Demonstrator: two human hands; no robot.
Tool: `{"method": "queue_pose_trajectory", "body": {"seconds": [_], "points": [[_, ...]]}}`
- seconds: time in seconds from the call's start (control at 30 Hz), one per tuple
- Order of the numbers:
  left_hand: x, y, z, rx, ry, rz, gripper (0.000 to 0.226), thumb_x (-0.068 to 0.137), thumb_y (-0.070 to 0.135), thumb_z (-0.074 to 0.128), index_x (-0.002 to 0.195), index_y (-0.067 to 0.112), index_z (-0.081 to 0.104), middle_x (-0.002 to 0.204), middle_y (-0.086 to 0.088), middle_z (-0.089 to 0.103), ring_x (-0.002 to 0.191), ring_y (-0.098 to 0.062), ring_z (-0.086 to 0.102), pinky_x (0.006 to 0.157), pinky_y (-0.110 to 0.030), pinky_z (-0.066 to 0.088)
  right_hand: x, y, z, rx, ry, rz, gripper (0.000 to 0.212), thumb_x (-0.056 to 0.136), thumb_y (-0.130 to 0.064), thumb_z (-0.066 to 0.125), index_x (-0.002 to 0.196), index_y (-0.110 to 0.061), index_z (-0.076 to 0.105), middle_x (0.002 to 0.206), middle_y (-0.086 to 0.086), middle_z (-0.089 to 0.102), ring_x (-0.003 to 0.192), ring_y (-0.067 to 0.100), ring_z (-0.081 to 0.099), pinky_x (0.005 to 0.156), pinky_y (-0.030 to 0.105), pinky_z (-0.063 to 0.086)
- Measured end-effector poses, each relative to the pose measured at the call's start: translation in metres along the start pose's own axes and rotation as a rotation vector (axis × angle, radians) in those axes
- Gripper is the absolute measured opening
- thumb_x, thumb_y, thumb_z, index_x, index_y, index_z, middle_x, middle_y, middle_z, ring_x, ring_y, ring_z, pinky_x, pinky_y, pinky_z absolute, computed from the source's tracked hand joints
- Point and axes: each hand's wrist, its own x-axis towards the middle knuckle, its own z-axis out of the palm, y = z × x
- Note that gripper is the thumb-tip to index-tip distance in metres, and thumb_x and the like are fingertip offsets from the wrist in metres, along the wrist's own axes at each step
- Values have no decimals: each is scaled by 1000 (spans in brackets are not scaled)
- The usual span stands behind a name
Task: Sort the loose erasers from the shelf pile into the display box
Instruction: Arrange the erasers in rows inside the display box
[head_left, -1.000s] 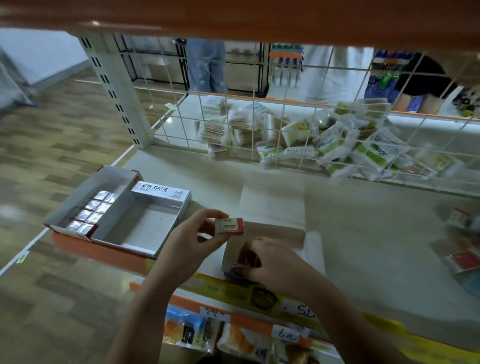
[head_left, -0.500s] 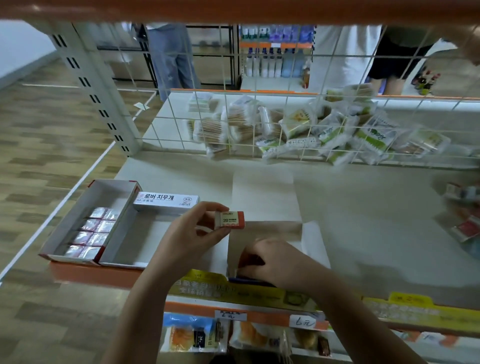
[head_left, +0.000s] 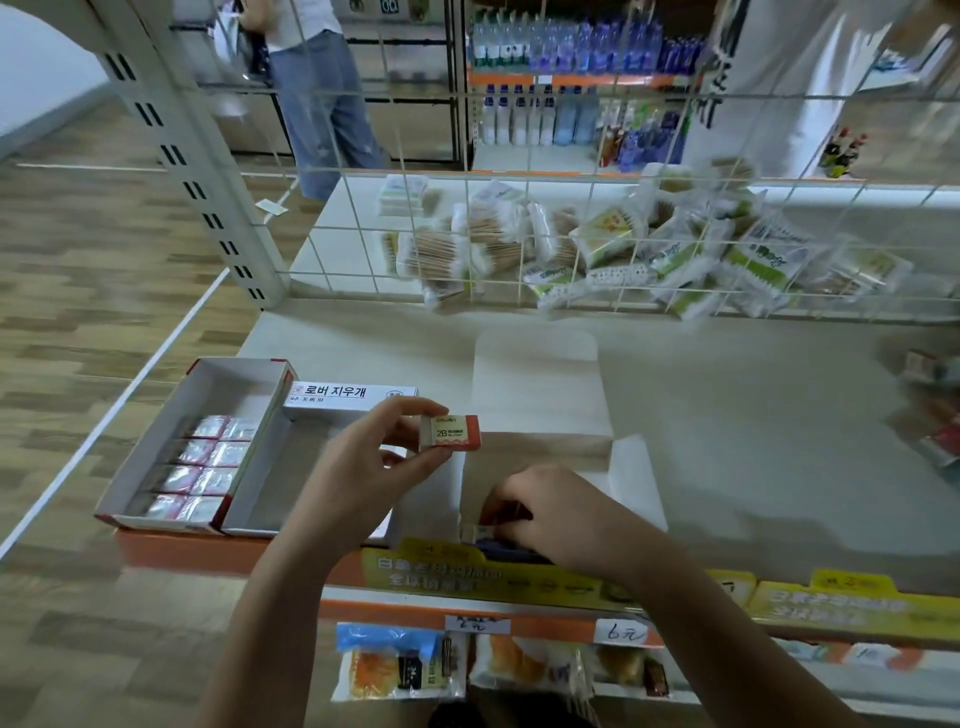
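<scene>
Orange-ended eraser (head_left: 450, 431) pinched at left hand (head_left: 363, 467) fingertips

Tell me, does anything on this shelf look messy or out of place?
Yes: the packets behind the wire grid lie heaped and tilted every way, unlike the wrapped erasers lined neatly in the display box.

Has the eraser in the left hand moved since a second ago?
No, hardly. The eraser, pinched by the left hand, keeps its place just right of the labelled white box on the shelf; only the camera has shifted.
</scene>
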Motion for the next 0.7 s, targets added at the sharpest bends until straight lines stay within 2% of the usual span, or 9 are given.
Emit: {"method": "queue_pose_trajectory", "body": {"seconds": [0.23,0.43,0.5,0.63,0.7], "points": [[0,-8,-17,43,6,9,31,81,15,70,97,39,59,87,26,66,83,2,63,68,-14,50,11,-13,7,-33,-7,-20,24,90,-16,57,113,-18,64,112,0,63,98,13,58,81,20,45],[-3,-17,-33,95,2,5,30,79,22,72,96,43,59,87,30,64,79,5,62,63,-8,45,19,-26,12,-71,-3,-54,25,89,-15,57,112,-18,65,112,0,64,99,13,58,81,22,46],[-4,-22,-40,94,7,4,31,78,22,72,94,44,59,88,28,65,81,3,63,64,-11,47,23,-30,14,-94,0,-60,25,89,-16,58,112,-19,66,112,0,64,100,14,57,80,22,45],[-6,-32,-52,84,8,6,32,77,20,74,93,44,61,93,23,68,89,-1,64,74,-24,52,28,-38,20,-123,0,-54,25,88,-18,57,111,-19,67,113,0,63,104,16,56,88,29,46],[-8,-36,-57,78,8,8,33,76,19,75,92,45,62,94,22,67,91,-1,63,75,-25,54,29,-40,22,-134,17,-45,24,88,-19,57,110,-20,67,112,0,63,103,15,55,87,28,45]]}}
